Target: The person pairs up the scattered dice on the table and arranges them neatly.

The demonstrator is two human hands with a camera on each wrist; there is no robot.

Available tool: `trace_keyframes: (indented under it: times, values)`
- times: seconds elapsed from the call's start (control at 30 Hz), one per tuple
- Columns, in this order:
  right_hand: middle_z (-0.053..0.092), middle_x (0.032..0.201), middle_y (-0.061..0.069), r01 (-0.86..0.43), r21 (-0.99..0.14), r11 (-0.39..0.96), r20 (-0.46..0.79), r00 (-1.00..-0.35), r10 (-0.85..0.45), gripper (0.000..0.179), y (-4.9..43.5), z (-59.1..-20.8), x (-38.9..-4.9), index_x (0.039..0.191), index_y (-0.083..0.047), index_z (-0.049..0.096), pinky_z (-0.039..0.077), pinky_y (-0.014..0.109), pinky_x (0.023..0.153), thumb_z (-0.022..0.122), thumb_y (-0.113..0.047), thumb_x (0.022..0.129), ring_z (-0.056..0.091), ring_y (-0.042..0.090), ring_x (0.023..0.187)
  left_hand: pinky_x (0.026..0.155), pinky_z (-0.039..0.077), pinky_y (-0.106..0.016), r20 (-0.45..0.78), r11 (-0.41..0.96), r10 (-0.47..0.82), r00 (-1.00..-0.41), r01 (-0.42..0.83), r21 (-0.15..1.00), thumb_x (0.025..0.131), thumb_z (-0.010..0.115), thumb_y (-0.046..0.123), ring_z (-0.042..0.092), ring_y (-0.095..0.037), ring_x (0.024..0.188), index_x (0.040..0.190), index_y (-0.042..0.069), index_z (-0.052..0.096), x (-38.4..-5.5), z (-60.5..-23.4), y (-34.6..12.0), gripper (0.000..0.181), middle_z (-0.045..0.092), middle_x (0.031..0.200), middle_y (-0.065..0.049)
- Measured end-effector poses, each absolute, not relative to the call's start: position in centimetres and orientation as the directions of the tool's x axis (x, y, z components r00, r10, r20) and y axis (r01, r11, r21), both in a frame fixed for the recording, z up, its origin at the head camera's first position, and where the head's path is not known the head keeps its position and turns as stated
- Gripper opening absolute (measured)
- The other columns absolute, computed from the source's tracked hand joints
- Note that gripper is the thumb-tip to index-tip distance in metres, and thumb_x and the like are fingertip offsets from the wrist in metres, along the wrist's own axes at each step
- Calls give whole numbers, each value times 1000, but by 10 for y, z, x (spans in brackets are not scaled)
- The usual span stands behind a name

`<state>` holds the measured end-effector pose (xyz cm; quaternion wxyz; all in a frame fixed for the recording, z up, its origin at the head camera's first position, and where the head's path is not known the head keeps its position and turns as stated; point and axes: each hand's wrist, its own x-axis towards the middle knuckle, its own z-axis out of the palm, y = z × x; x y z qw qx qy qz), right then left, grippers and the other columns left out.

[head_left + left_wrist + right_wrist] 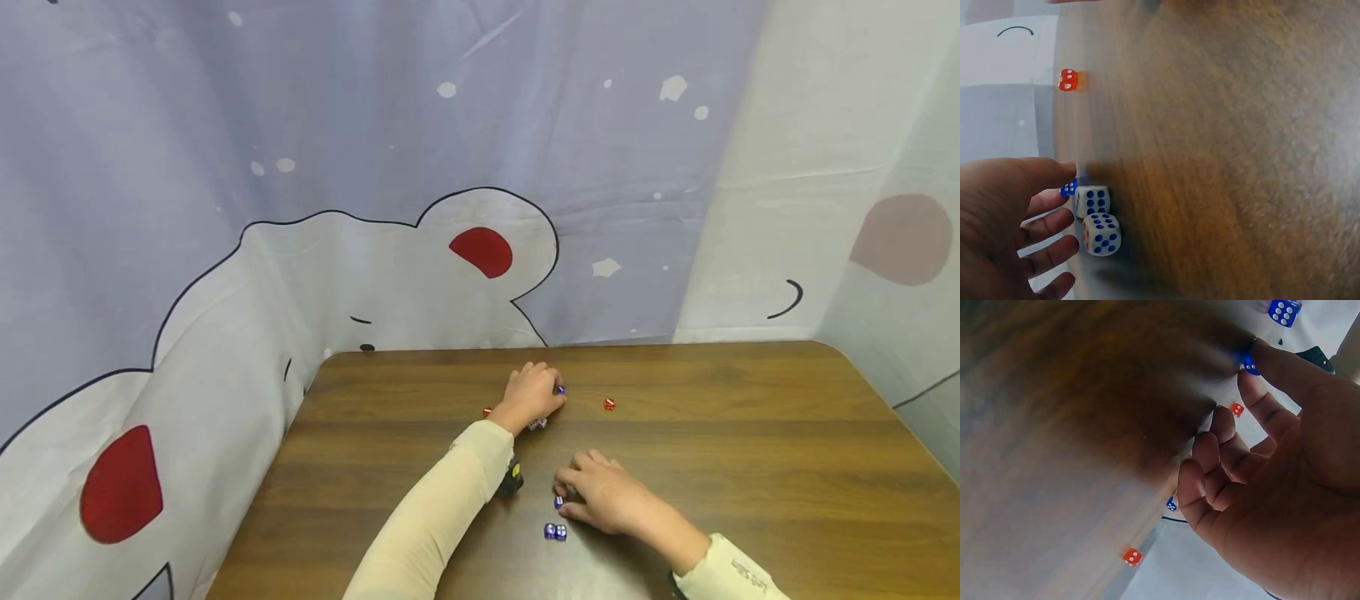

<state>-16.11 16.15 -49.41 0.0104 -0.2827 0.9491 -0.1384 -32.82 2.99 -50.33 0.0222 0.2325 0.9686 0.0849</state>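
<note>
At the far side of the table, my left hand [534, 392] has thumb and index finger on either side of a small blue die [1069, 187], pinching it. Two white dice [1102, 234] with blue pips lie next to that hand, partly under the wrist in the head view. Nearer the front, my right hand [603, 493] pinches another blue die [1250, 364] between thumb and index finger at the tabletop; its other fingers are bent. Just in front of the right hand, two more blue dice [556, 532] sit side by side.
One red die [609, 404] lies right of the left hand. Another red die [487, 412] shows beside the left wrist, partly covered. The brown wooden table [750, 433] ends at a patterned curtain [375, 283]. A black device [512, 477] is on the left wrist.
</note>
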Motion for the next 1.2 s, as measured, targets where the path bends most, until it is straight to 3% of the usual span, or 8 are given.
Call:
trace_keyframes:
  times: [0.33,0.67,1.2]
  values:
    - [44,88,-12,-533,-263,804,53,-840,-540,19,161,-494,-160,90,-30,59,35,30,70,76,-38,87,43,12,86,88,44,-38,22,886,435,-900,433,168,95,69,38,56,-16,104,108,25,72,-325,-502,31,18,64,109,8]
    - [44,87,-12,-547,-251,799,65,-833,-550,20,159,-494,-161,89,-29,59,35,30,69,76,-38,87,43,13,85,82,44,-38,38,890,428,-903,429,154,95,70,35,55,-15,95,89,26,67,-327,-502,24,11,61,97,9]
    - [44,88,-12,-534,-262,804,50,-839,-542,19,160,-493,-161,90,-29,60,36,32,71,77,-38,86,45,14,87,86,43,-41,4,907,394,-919,389,161,92,72,34,54,-16,96,88,26,67,-330,-503,-11,11,58,95,9]
